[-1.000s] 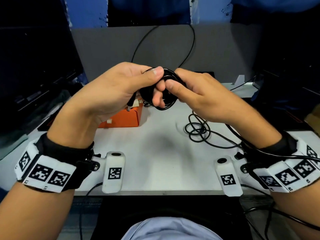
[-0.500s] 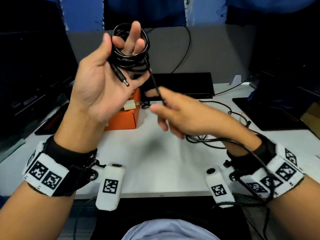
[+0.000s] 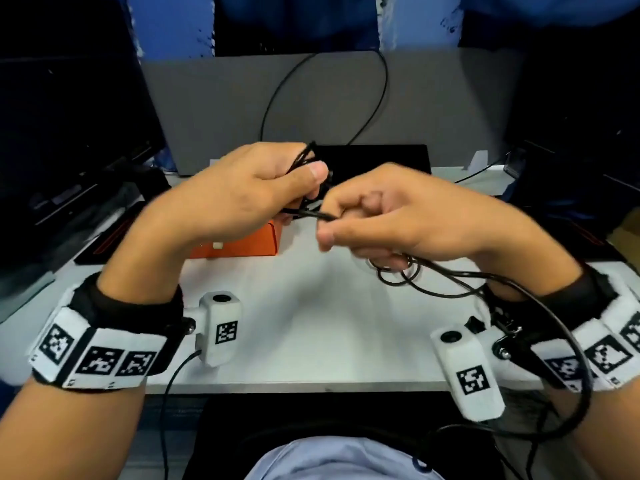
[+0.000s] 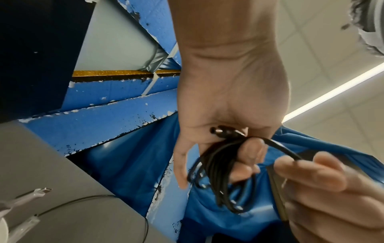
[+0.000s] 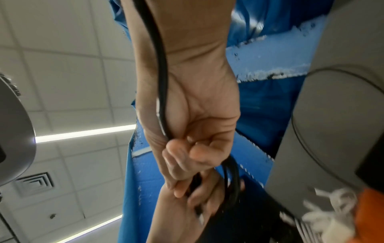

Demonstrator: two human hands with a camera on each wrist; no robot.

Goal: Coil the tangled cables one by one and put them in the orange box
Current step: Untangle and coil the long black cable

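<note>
My left hand is curled round a bundle of black cable loops, raised above the table with its thumb pressed on top. The same coil sticks out above my thumb in the head view. My right hand pinches the loose strand of that black cable just right of the coil; the strand runs down my palm and past my wrist. The orange box sits on the white table, partly hidden behind my left hand.
More black cable lies tangled on the table under my right hand. A black flat device sits at the back against a grey partition, with a thin cable arching over it. Dark monitors stand on both sides.
My left hand has come down from its raised, open-palmed pose and closed round the coil. My right hand has moved up and left, and now pinches the strand beside the coil.
</note>
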